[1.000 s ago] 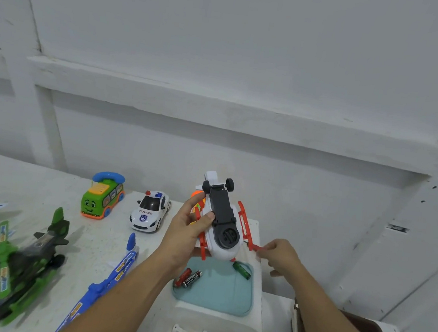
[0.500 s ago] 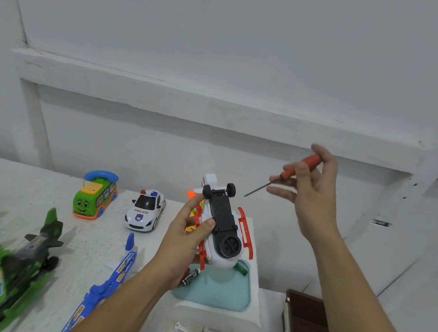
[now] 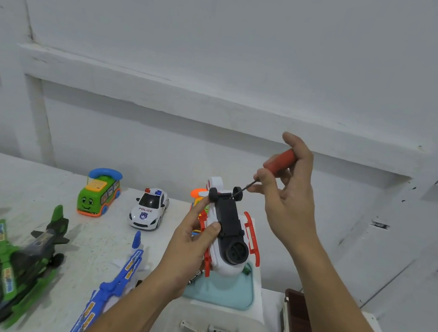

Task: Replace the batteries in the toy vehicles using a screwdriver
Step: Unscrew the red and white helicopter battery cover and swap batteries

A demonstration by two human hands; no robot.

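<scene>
left hand grips upturned toy helicopter | right hand pinches screwdriver | risk: tip slips off screw if toy wobbles

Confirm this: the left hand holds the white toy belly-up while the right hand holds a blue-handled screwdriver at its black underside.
One error: the head view shows the screwdriver has a red handle, not blue. The left hand holds the white toy belly-up, and the right hand holds the tool at its black underside.
</scene>
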